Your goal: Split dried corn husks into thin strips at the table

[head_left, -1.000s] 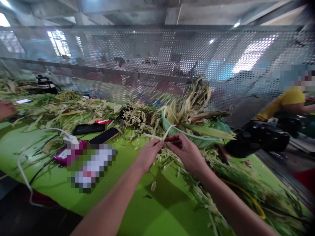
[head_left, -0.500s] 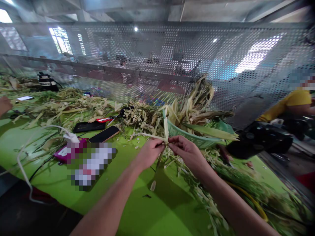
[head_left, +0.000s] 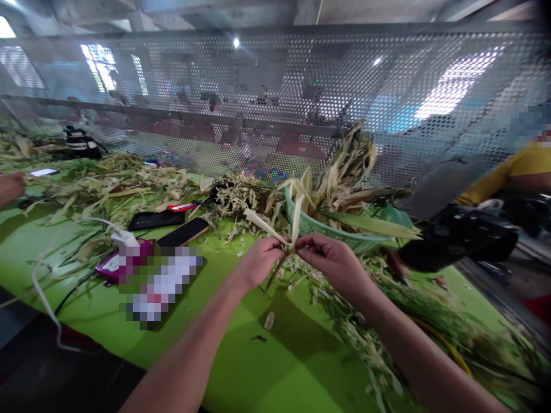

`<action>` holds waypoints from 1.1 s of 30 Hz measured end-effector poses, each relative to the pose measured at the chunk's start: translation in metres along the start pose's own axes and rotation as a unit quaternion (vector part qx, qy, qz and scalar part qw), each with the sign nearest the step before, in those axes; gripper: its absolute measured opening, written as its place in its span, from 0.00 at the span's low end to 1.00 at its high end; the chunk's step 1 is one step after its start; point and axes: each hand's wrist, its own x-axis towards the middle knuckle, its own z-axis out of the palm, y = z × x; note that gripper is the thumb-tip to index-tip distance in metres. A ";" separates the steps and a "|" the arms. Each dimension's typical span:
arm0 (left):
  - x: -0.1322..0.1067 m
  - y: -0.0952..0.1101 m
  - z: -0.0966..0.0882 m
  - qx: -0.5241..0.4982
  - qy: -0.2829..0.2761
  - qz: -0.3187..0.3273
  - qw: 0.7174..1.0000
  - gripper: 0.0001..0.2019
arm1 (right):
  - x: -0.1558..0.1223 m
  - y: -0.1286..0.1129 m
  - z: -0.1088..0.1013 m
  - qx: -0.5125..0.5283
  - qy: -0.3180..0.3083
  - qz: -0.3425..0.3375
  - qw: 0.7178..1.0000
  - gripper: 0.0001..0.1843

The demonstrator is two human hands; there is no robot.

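Strips of pale corn husk point(head_left: 296, 223) meet in a small knot-like bunch between my hands, above the green table. My left hand point(head_left: 263, 261) pinches the bunch from the left; one strip sticks out up and left, another stands upright. From the other side my right hand point(head_left: 325, 255) grips the same bunch with thumb and fingers. A thin darker stem hangs below. Just behind my hands is a light green plastic basket point(head_left: 340, 234) filled with dry corn husks point(head_left: 344, 166). A small husk scrap point(head_left: 269, 320) lies on the table in front of me.
Husk piles point(head_left: 116, 180) cover the table's point(head_left: 275, 373) back left. Two dark phones point(head_left: 183, 232), a purple box point(head_left: 114, 265) with a white cable and a blurred-out packet lie left. A perforated metal screen point(head_left: 193, 74) stands behind. Another person's hand point(head_left: 11, 188) and a yellow-sleeved person point(head_left: 495, 178) are at the sides.
The left husk strip has swung from nearly level to pointing up and left, and the upright strip leans slightly right. Both hands keep their pinch. The view has shifted slightly.
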 end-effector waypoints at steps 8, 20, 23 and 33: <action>0.001 0.000 0.000 -0.089 0.042 -0.032 0.995 0.10 | 0.000 -0.001 -0.006 -0.012 -0.004 -0.012 1.000 0.12; -0.002 0.001 -0.005 -0.110 0.014 -0.054 0.992 0.10 | 0.000 -0.002 -0.007 0.030 0.001 0.017 0.999 0.14; -0.003 -0.002 -0.001 -0.095 0.042 -0.044 0.994 0.16 | 0.000 0.000 -0.003 0.072 -0.017 0.031 0.997 0.16; -0.003 -0.011 0.012 -0.068 0.072 -0.031 0.995 0.19 | -0.002 0.005 0.012 0.228 0.082 0.078 0.967 0.13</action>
